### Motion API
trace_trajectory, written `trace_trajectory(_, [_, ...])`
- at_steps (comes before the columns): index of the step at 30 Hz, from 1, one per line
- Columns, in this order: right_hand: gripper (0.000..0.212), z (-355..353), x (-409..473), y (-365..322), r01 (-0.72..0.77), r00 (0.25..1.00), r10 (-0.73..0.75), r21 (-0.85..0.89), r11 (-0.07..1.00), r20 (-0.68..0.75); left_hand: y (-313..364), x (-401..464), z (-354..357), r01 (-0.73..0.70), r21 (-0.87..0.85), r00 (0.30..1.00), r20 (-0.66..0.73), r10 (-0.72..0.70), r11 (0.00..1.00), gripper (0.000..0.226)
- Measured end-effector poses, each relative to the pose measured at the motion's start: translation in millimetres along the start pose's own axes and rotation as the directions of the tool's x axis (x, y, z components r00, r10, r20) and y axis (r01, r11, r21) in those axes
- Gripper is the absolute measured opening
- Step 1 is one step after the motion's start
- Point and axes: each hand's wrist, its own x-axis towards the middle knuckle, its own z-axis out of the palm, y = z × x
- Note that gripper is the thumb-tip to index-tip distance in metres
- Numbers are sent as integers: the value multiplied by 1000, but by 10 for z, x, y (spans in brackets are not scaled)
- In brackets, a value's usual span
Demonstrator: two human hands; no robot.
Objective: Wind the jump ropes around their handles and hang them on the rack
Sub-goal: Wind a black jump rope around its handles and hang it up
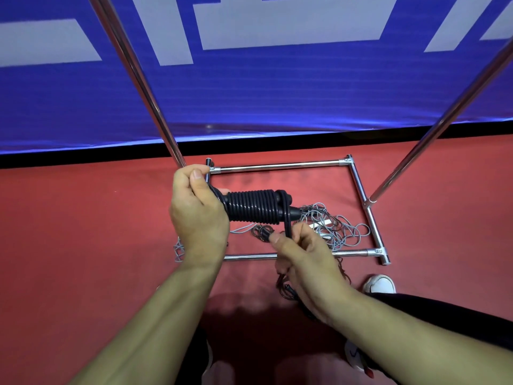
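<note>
We have one view only, worn on the head, and we look forward and steeply down. Both forearms run up from the bottom edge, so we sit close over the hands. Beyond them we face the rack (280, 164) base on the red floor (69, 223), with the blue banner (249, 87) filling the top. The wide lens bends the poles outward.

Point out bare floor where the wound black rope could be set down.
Bare red floor lies left of the left hand, outside the rack base. Inside that frame, the right half is crowded by the tangled grey rope.
</note>
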Motion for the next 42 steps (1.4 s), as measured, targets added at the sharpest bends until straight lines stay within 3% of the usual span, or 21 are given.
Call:
trace_trajectory(4, [37,-16,30,-42,-145,989,137,204,968,54,90,-63,-4,-4,-2,1000,9,4,1000,22])
trace_trajectory(7, [48,-44,74,-55,-147,988,134,178,973,78,94,-82,-1,11,-15,1000,15,-11,1000,21])
trace_trajectory(16, [38,-40,197,-164,-157,975,128,158,975,182,76,-92,38,50,-90,999,15,-49,995,25])
trace_trajectory(20, [35,-29,189,-161,-182,962,144,154,971,231,55,-142,66,48,-47,999,18,-47,998,25])
trace_trajectory(27, [45,-78,194,-140,-157,953,138,50,986,271,17,-124,74,70,-12,997,30,-70,997,23])
trace_trajectory(30, [46,-54,155,-135,-30,977,66,-174,984,202,62,-106,56,113,-18,994,-11,-113,993,22])
trace_trajectory(31, [43,-59,126,-112,75,982,-16,-306,949,191,63,-90,44,108,-19,994,-33,-108,994,22])
trace_trajectory(34, [26,-108,14,27,397,917,-267,-616,681,295,101,-25,-1,101,-45,993,-49,-103,994,22])
trace_trajectory(37, [28,-179,7,119,480,877,-288,-681,553,384,92,13,-14,104,-110,994,44,-100,988,23])
trace_trajectory(40, [19,-244,144,50,551,825,-355,-764,334,440,30,30,-35,115,-151,976,202,-83,982,27])
trace_trajectory(42, [24,-286,237,-47,620,773,-401,-720,312,492,-12,31,-48,134,-147,958,274,-90,980,28])
